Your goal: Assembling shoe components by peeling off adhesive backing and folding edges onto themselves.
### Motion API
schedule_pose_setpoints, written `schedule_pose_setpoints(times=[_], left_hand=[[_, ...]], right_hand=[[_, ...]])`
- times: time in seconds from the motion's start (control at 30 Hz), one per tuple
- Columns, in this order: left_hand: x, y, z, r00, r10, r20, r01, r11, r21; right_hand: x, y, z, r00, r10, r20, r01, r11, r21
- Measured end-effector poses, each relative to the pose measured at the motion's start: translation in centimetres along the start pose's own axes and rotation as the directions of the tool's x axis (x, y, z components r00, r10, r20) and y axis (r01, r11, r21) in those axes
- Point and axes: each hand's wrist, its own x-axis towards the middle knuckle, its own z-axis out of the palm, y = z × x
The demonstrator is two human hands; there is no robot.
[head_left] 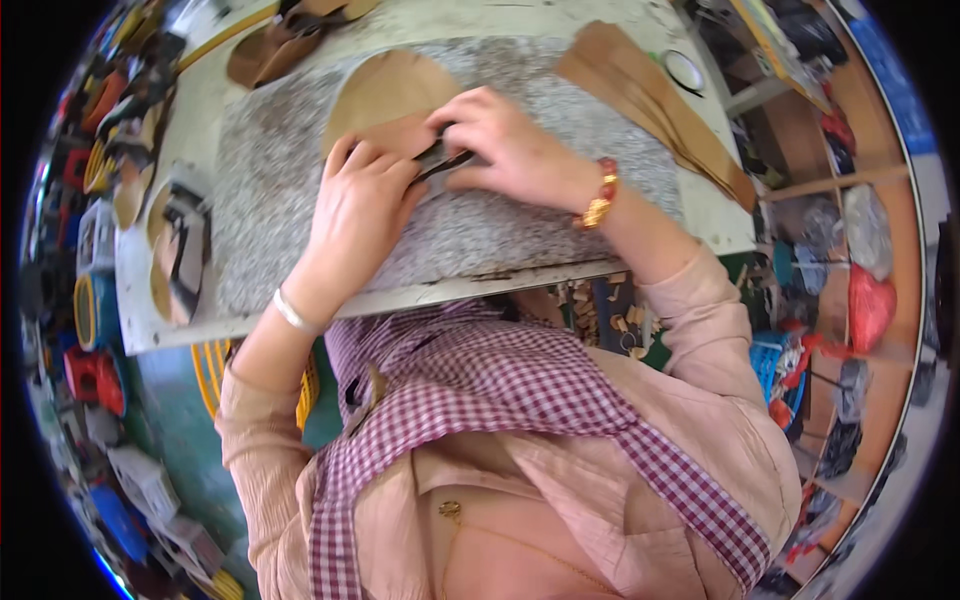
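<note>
A tan piece with a rounded far end, like leather (385, 85), lies on a grey speckled mat (270, 200) in front of me. Its near part is folded over, and a narrow black strip (443, 170) runs along the near edge. My left hand (362, 205) has its fingers curled over the near left side of the piece, gripping it. At the strip, my right hand (505, 145) is bent in a pinch, with thumb and forefinger on the black edge. Both hands partly hide the fold between them.
Long brown leather pieces (640, 95) lie at the right, beside a roll of tape (684, 72). More brown parts (270, 50) are at the far left. Shoe parts (178, 250) rest along the table's left edge. Shelves (840, 185) with bags stand at the right.
</note>
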Motion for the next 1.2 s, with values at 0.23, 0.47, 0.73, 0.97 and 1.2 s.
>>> schedule_pose_setpoints(times=[0.23, 0.47, 0.73, 0.97, 1.2], left_hand=[[3.6, 0.7, -1.9, 0.989, -0.104, 0.104, 0.132, 0.936, -0.327], [11.4, -3.8, -8.9, 0.967, -0.189, -0.168, 0.157, 0.969, -0.188], [5.5, 0.2, -2.0, 0.982, 0.102, 0.158, -0.071, 0.979, -0.189], [2.0, 0.5, -1.5, 0.980, 0.003, 0.201, 0.021, 0.993, -0.117], [0.6, 1.6, -3.3, 0.999, 0.032, 0.039, -0.027, 0.991, -0.130]], right_hand=[[-1.6, 0.5, -1.8, 0.975, 0.103, -0.195, -0.085, 0.991, 0.099], [-11.1, 13.3, -9.3, 0.665, 0.574, -0.477, -0.688, 0.719, -0.094], [-16.2, 15.8, -10.5, 0.646, 0.698, -0.308, -0.627, 0.716, 0.307], [-16.8, 15.6, -11.2, 0.631, 0.708, -0.317, -0.601, 0.704, 0.377], [-17.2, 15.2, -12.1, 0.552, 0.756, -0.352, -0.738, 0.640, 0.216]])
